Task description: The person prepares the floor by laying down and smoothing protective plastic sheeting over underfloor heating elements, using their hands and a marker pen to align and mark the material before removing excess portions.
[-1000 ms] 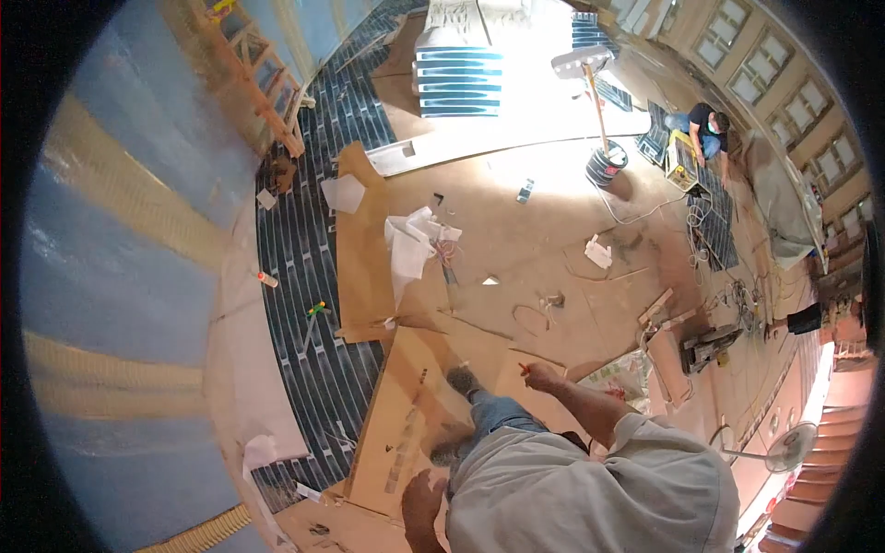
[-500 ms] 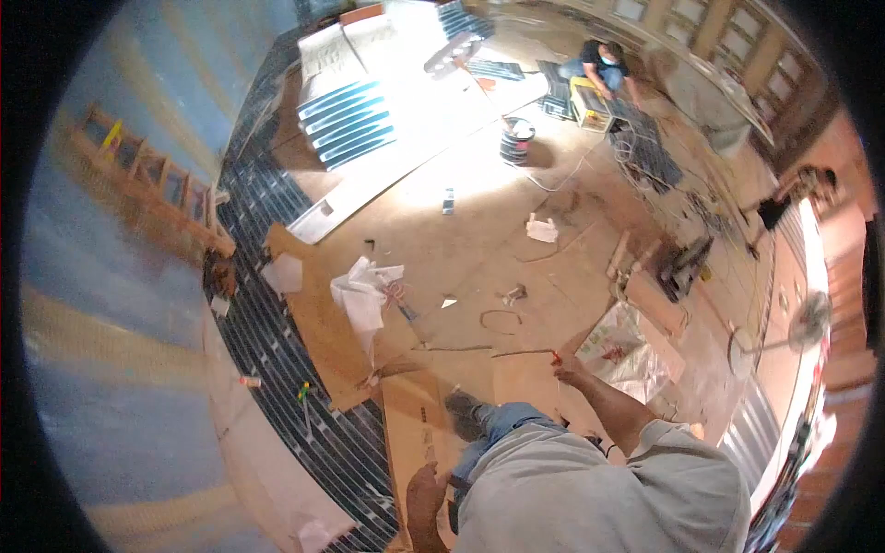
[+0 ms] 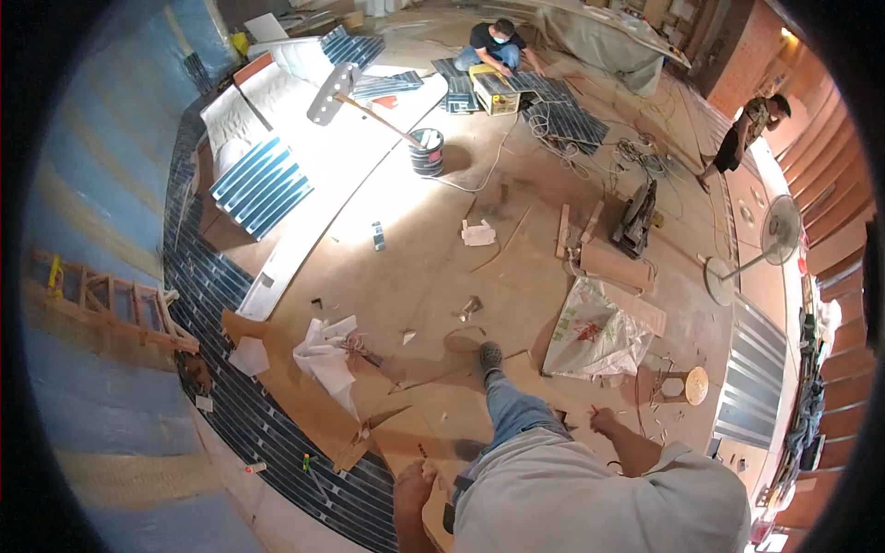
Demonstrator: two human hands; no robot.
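Note:
My left hand [image 3: 415, 481] hangs low beside my hip, above a brown cardboard sheet [image 3: 387, 441], fingers curled; what they hold, if anything, is too small to make out. Out to the right, my right hand [image 3: 605, 422] is held over the floor with fingers drawn together and a tiny reddish spot at the tips, too small to name. Nearest to it lies a shiny white printed sack [image 3: 599, 334], with a round-topped stool [image 3: 684, 386] further right. My dark shoe [image 3: 490, 358] is planted ahead on the board floor, next to a loop of cord [image 3: 466, 338].
Crumpled white sheeting [image 3: 324, 359] lies left. Dark slatted panels [image 3: 207, 267] line the wall edge below a wooden ladder [image 3: 115, 300]. Ahead stands a black bucket [image 3: 427, 153]. A person [image 3: 498, 48] crouches by a yellow box [image 3: 494, 90]; another person [image 3: 749, 129] stands beyond a fan [image 3: 781, 229].
My view has shifted to the right and forward as I stepped. My right hand, which had a red-tipped thing at its fingers, has moved down and right. My left hand stays low.

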